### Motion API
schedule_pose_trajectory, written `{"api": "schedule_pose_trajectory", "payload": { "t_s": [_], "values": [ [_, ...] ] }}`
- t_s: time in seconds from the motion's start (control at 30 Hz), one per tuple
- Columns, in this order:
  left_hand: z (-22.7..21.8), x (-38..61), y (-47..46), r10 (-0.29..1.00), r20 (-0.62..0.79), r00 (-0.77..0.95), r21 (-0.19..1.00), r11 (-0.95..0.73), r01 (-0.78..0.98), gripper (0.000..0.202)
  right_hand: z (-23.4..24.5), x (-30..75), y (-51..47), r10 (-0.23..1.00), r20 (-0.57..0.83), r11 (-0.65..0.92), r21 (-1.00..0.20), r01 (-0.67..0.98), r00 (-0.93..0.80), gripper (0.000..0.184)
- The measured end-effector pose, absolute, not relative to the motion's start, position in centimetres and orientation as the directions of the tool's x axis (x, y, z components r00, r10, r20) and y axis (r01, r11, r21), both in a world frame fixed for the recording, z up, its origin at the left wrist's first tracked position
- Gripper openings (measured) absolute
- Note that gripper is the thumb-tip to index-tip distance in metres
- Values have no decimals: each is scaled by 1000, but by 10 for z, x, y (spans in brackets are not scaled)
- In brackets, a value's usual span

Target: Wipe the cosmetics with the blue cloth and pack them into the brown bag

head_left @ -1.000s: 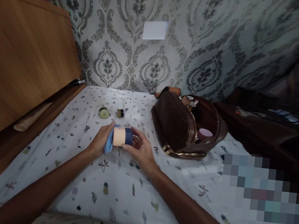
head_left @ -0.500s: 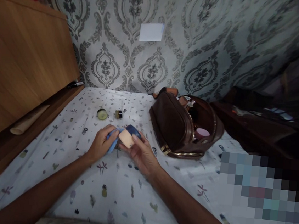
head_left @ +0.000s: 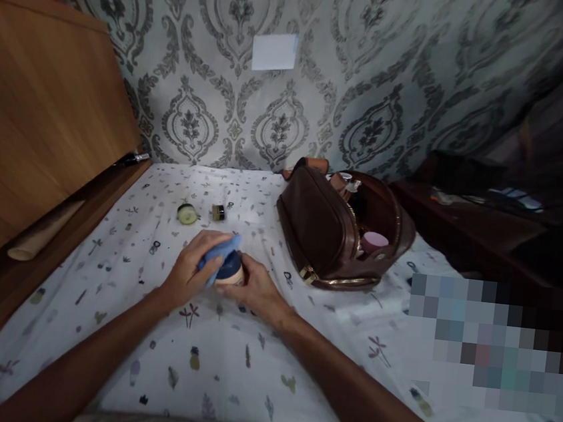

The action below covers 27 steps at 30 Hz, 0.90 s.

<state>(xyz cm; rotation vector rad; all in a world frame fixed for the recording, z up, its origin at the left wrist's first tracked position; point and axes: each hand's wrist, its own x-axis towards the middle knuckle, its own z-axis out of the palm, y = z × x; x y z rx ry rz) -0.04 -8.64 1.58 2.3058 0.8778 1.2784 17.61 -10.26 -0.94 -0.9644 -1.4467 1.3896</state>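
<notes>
My left hand (head_left: 189,265) is closed on a crumpled blue cloth (head_left: 220,253), which rests against a small jar (head_left: 231,273). The jar has a dark blue lid and a pale cream body. My right hand (head_left: 262,291) is wrapped round the jar's right side and base, with its lid tilted up. Beyond my hands, a jar with pale green contents (head_left: 187,214) and a smaller dark-lidded jar (head_left: 218,212) lie on the white patterned cloth (head_left: 223,379).
An open brown toiletry bag (head_left: 313,224) stands at the right, with a pink round item (head_left: 375,242) and other cosmetics inside. On the left is a wooden cabinet (head_left: 47,92), with a rolled tan sheet (head_left: 45,230) beside it. A patterned wall (head_left: 312,107) rises behind.
The jar has turned from lying on its side to more upright, lid up. My left hand has brought the blue cloth over onto the lid. The view has shifted slightly.
</notes>
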Motion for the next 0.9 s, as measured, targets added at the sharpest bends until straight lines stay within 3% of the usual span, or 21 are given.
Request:
{"api": "schedule_pose_trajectory", "payload": {
  "t_s": [0.13,0.27,0.37,0.43,0.6,0.73,0.83,0.9],
  "values": [
    [14,-2,-88,581,581,570,498,-808,315,31,-15,175,-103,945,88,108,-993,46,-316,51],
    [17,-1,-90,658,579,481,504,-753,423,24,-21,173,-99,970,91,84,-996,-41,-227,60],
    [20,-1,-91,708,569,418,509,-703,497,22,-22,173,-97,955,90,44,-985,-165,-282,67],
    [21,-1,-91,730,551,404,519,-679,519,22,-21,174,-99,942,106,58,-986,-156,-319,62],
    [22,4,-93,805,463,371,596,-593,542,24,-16,176,-107,956,207,241,-958,154,-207,53],
    [25,7,-93,868,359,344,684,-495,536,29,-12,175,-113,891,410,454,-798,396,-195,45],
    [28,6,-90,897,270,351,744,-425,516,36,-11,175,-115,830,507,555,-704,443,-235,39],
    [29,3,-88,905,228,358,766,-394,508,42,-11,175,-114,831,504,555,-718,421,-235,40]
  ]
}}
